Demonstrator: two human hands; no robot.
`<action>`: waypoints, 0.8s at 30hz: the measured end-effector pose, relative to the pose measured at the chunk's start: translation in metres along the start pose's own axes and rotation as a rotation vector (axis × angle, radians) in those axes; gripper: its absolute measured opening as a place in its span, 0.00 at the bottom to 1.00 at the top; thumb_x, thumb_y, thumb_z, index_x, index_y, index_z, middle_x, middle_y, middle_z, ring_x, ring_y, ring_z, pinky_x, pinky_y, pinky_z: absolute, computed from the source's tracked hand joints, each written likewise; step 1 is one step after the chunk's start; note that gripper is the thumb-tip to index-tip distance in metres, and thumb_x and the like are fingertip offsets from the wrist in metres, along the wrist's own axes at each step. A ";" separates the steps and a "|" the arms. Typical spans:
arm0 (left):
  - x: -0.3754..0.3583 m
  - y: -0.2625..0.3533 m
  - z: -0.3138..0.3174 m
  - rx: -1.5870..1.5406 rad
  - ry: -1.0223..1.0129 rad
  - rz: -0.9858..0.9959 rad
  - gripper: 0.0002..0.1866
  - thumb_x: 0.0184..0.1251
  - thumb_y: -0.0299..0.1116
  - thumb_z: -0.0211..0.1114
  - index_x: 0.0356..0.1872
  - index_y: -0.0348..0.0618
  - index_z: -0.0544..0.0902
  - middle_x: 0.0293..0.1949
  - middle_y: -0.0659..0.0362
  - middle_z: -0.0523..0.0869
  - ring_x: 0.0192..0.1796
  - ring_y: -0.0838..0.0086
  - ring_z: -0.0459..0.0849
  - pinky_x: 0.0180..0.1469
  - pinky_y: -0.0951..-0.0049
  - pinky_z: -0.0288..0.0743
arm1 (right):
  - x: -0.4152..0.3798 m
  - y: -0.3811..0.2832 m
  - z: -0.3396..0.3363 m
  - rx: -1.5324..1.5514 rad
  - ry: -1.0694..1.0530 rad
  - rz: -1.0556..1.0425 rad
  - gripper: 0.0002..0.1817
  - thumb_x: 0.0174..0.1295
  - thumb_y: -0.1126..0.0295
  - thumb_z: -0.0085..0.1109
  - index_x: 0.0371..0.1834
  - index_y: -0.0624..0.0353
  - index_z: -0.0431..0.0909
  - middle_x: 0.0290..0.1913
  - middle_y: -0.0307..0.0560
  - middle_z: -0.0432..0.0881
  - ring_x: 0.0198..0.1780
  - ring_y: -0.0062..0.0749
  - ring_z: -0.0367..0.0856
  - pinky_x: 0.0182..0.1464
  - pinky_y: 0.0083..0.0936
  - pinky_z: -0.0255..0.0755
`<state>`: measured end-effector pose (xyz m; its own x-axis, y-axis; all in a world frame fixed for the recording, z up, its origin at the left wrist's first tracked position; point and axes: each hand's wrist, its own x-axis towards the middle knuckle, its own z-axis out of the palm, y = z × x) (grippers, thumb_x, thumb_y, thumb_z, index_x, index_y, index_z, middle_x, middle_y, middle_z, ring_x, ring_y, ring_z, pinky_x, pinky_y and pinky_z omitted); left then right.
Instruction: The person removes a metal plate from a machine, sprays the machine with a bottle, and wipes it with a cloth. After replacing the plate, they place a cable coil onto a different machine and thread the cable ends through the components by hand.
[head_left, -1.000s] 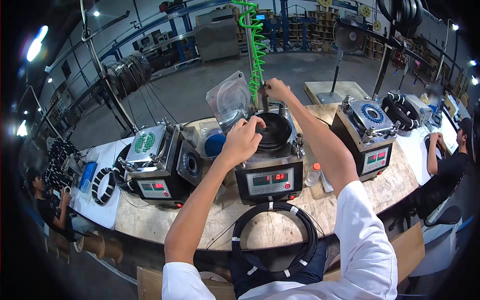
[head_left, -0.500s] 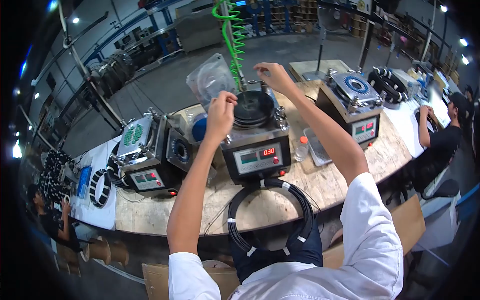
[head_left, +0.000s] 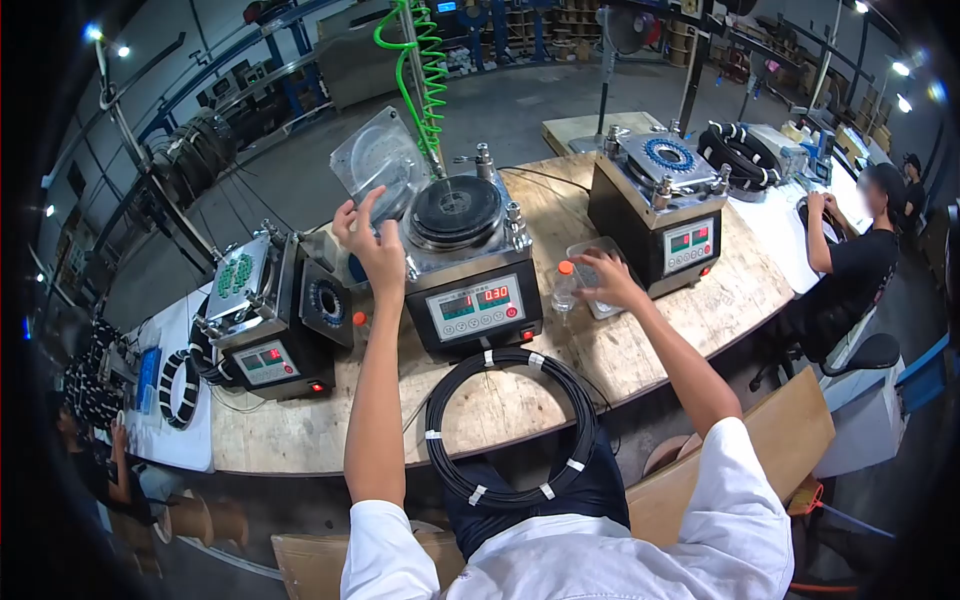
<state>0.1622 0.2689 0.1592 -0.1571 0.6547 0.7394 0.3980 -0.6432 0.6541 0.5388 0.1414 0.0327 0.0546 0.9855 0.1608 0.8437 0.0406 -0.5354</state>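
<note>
My left hand [head_left: 375,240] is raised at the left of the middle machine [head_left: 475,308], fingers spread, in front of a clear plastic cover [head_left: 380,160]. That machine has a round black plate [head_left: 457,208] on top and a lit red display. Beside a small bottle with an orange cap [head_left: 565,285], my right hand [head_left: 610,280] hangs with parted fingers over a clear tray [head_left: 598,305]; it holds nothing visible. A coil of black cable [head_left: 440,430] with white tape bands lies at the table's front edge and on the lap.
Similar machines stand left [head_left: 268,330] and right [head_left: 655,215] on the wooden table [head_left: 290,430]. A green coiled hose [head_left: 430,80] hangs behind the middle one. Co-workers sit at far right [head_left: 865,245] and far left [head_left: 105,460]. Another black coil [head_left: 740,160] lies at back right.
Both hands have left the area above the middle machine's plate. My right hand came down to the bottle and tray, while my left moved left and its fingers spread. The view shifted slightly.
</note>
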 end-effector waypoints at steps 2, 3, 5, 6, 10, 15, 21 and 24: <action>0.001 -0.006 -0.007 0.019 -0.058 0.044 0.29 0.66 0.26 0.58 0.70 0.52 0.80 0.78 0.41 0.54 0.78 0.49 0.56 0.81 0.51 0.50 | 0.005 0.008 0.020 -0.065 0.063 0.011 0.46 0.43 0.45 0.84 0.70 0.45 0.82 0.80 0.50 0.69 0.78 0.61 0.63 0.76 0.59 0.61; 0.000 -0.014 -0.008 -0.028 -0.076 0.042 0.30 0.66 0.27 0.59 0.73 0.52 0.78 0.79 0.41 0.53 0.80 0.48 0.55 0.82 0.50 0.49 | 0.005 0.006 0.022 -0.083 0.042 0.021 0.46 0.43 0.44 0.84 0.70 0.46 0.82 0.80 0.50 0.68 0.78 0.62 0.63 0.76 0.59 0.61; -0.004 -0.032 -0.003 -0.122 -0.109 0.042 0.33 0.68 0.29 0.60 0.77 0.52 0.74 0.81 0.40 0.51 0.82 0.45 0.51 0.83 0.49 0.47 | 0.009 -0.001 0.021 -0.121 0.004 0.037 0.46 0.45 0.43 0.84 0.70 0.48 0.81 0.80 0.50 0.67 0.78 0.64 0.63 0.77 0.60 0.60; -0.003 -0.039 -0.003 -0.190 -0.151 0.033 0.36 0.70 0.32 0.61 0.81 0.50 0.67 0.83 0.38 0.49 0.85 0.44 0.46 0.84 0.49 0.43 | 0.009 -0.005 0.020 -0.148 0.017 0.013 0.45 0.48 0.45 0.83 0.70 0.51 0.79 0.75 0.57 0.71 0.76 0.61 0.65 0.75 0.57 0.64; -0.007 -0.024 -0.002 -0.276 -0.159 0.045 0.36 0.72 0.31 0.53 0.82 0.42 0.61 0.83 0.44 0.60 0.85 0.46 0.51 0.86 0.53 0.40 | 0.025 -0.018 0.017 0.495 0.245 -0.101 0.35 0.62 0.58 0.75 0.66 0.54 0.66 0.56 0.54 0.80 0.58 0.36 0.82 0.60 0.34 0.77; -0.016 -0.022 -0.007 -0.321 -0.192 -0.014 0.36 0.74 0.37 0.50 0.82 0.39 0.61 0.82 0.46 0.61 0.85 0.54 0.53 0.85 0.57 0.43 | 0.052 -0.101 -0.063 0.875 0.196 0.000 0.27 0.76 0.64 0.65 0.70 0.54 0.61 0.47 0.43 0.85 0.47 0.20 0.83 0.47 0.19 0.77; -0.019 -0.026 -0.003 -0.291 -0.128 0.002 0.37 0.76 0.40 0.51 0.83 0.38 0.59 0.78 0.43 0.63 0.81 0.52 0.59 0.83 0.57 0.48 | 0.097 -0.181 -0.116 -0.196 0.167 -0.412 0.28 0.61 0.68 0.76 0.64 0.53 0.77 0.58 0.47 0.84 0.61 0.42 0.82 0.64 0.45 0.73; -0.019 -0.025 -0.003 -0.332 -0.115 -0.016 0.38 0.76 0.42 0.53 0.83 0.38 0.58 0.76 0.39 0.63 0.79 0.50 0.62 0.82 0.56 0.51 | 0.102 -0.211 -0.116 -0.668 0.245 -0.564 0.28 0.57 0.71 0.75 0.63 0.47 0.81 0.63 0.42 0.80 0.71 0.36 0.72 0.75 0.60 0.60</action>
<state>0.1526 0.2717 0.1296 -0.0509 0.6941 0.7181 0.0774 -0.7141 0.6958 0.4284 0.2146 0.2578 -0.4129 0.7822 0.4665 0.9095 0.3272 0.2564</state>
